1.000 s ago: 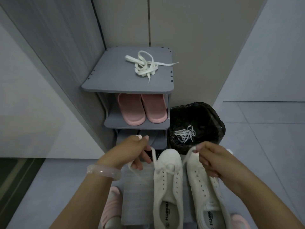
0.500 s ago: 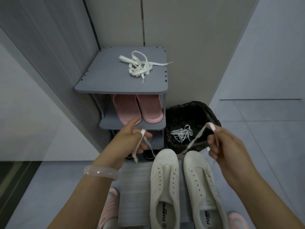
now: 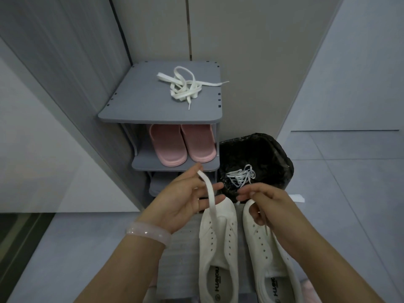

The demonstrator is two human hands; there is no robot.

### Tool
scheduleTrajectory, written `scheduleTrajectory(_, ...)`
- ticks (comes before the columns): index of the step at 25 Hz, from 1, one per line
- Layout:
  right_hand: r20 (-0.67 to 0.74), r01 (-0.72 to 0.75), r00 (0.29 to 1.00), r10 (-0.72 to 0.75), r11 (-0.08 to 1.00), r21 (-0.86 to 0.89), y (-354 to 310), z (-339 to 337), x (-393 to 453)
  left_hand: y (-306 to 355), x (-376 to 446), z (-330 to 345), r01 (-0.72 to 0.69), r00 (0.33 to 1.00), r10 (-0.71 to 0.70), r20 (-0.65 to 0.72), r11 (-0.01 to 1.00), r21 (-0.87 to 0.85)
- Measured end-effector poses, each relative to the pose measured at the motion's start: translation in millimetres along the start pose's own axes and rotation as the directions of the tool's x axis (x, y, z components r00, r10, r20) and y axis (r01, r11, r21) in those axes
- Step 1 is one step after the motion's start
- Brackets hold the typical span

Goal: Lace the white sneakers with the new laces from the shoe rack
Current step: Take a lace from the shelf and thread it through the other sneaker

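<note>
Two white sneakers stand side by side, toes away from me: the left sneaker (image 3: 218, 248) and the right sneaker (image 3: 269, 259), both with bare eyelets. My left hand (image 3: 181, 202) hovers over the left toe, pinching one end of a flat white lace (image 3: 211, 197) that hangs across its fingers. My right hand (image 3: 271, 206) is curled over the right toe, and a thin lace tip dangles below it. A loose bundle of new white laces (image 3: 185, 88) lies on the grey shoe rack's top shelf (image 3: 135, 101).
Pink slippers (image 3: 168, 145) sit on the rack's second shelf. A black-lined bin (image 3: 282, 158) beside the rack holds a tangle of white laces (image 3: 240, 177). The sneakers rest on a grey ribbed mat (image 3: 183, 259). Walls close in on the left and behind.
The lace came out of the left sneaker's eyelets. Both hands rose with its ends, then dropped and drew together over the toes.
</note>
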State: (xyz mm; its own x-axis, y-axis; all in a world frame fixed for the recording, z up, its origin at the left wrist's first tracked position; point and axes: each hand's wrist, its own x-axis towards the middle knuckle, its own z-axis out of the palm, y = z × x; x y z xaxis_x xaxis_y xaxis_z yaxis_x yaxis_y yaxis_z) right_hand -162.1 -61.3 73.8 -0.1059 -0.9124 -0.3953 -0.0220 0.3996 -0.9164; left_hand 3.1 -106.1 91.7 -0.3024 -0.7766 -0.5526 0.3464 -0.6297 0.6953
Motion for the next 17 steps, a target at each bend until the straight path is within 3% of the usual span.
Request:
scheduleTrajectory(3, 0.268, 0.088, 0.963, -0.015, 0.960, -0.264, 7, 13, -8, -2, 1, 3, 0.006, 0.999, -0.004, 0.045, 0.999, -0.043)
scheduleTrajectory(5, 0.394, 0.133, 0.919, 0.002, 0.940, -0.313, 10, 26, -13, -1, 3, 1, -0.015, 0.998, 0.020, 0.067, 0.996, -0.087)
scheduleTrajectory(7, 0.373, 0.147, 0.928, -0.023, 0.940, -0.308, 13, 31, -12, -1, 5, -3, -0.029, 0.998, 0.030, 0.061, 0.999, -0.020)
scheduleTrajectory(8, 0.311, 0.138, 0.949, -0.047, 0.951, -0.277, 12, 30, -10, -2, 6, -5, -0.043, 0.999, 0.042, 0.009, 0.985, 0.166)
scheduleTrajectory(9, 0.223, 0.119, 0.972, -0.070, 0.969, -0.215, 11, 28, -7, -5, 7, -7, -0.063, 0.994, 0.098, -0.056, 0.891, 0.450)
scheduleTrajectory(10, 0.131, 0.090, 0.989, -0.075, 0.989, -0.114, 10, 25, -4, -9, 8, -10, -0.084, 0.978, 0.195, -0.072, 0.687, 0.722)
scheduleTrajectory(11, 0.063, 0.055, 0.996, -0.056, 0.998, 0.006, 10, 22, 0, -13, 9, -13, -0.124, 0.957, 0.290, -0.014, 0.454, 0.882)
scheduleTrajectory(12, 0.030, 0.024, 0.999, -0.028, 0.993, 0.115, 10, 22, 2, -17, 9, -14, -0.161, 0.947, 0.317, 0.059, 0.306, 0.938)
scheduleTrajectory(13, 0.028, -0.003, 1.000, -0.003, 0.980, 0.197, 11, 22, 3, -19, 9, -15, -0.184, 0.955, 0.276, 0.106, 0.271, 0.945)
scheduleTrajectory(14, 0.040, -0.025, 0.999, 0.016, 0.968, 0.249, 11, 24, 3, -19, 9, -14, -0.194, 0.971, 0.196, 0.138, 0.301, 0.934)
scheduleTrajectory(17, 0.066, -0.055, 0.997, 0.038, 0.957, 0.285, 10, 28, 4, -23, 9, -13, -0.245, 0.969, 0.053, 0.241, 0.317, 0.916)
